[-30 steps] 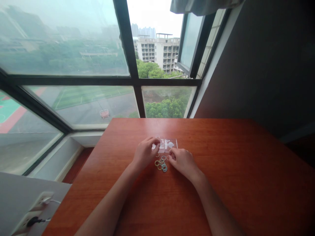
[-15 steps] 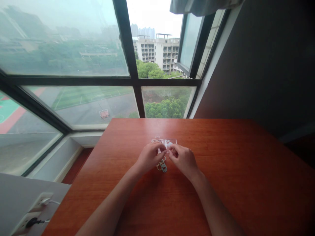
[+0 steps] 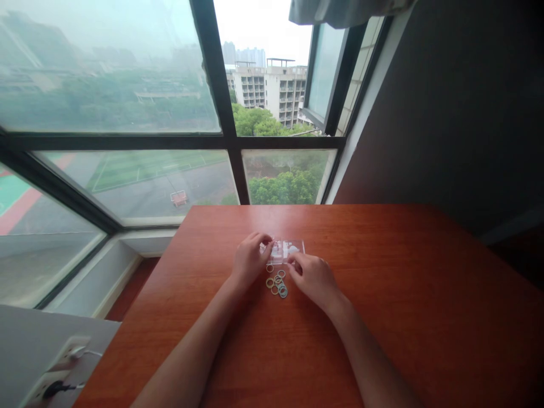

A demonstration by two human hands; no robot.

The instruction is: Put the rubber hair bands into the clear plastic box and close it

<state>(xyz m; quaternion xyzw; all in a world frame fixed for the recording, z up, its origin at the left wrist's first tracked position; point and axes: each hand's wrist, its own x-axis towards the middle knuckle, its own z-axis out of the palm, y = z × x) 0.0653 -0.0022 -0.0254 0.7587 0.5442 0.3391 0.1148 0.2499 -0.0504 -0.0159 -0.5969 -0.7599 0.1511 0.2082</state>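
Note:
A small clear plastic box [image 3: 289,248] lies flat on the red-brown table [image 3: 382,317]. My left hand [image 3: 247,262] is at the box's left end, its fingers curled in a pinch over the box; what they hold is too small to make out. My right hand [image 3: 313,277] rests just right of centre. Its thumb and forefinger are pressed together at the box's near edge, and whatever is between them is hidden. A small pile of thin coloured rings [image 3: 277,283] lies on the table between my two hands, just in front of the box.
The table's far edge meets a large window [image 3: 127,113] with dark frames; a dark wall [image 3: 459,113] rises at the right. At the lower left a white power socket [image 3: 59,368] with a plugged cable sits on a grey ledge.
Half a second ago my two hands met, fingertips together, above the rings. Since then they have parted: my left hand moved to the box's left end and my right drew back slightly.

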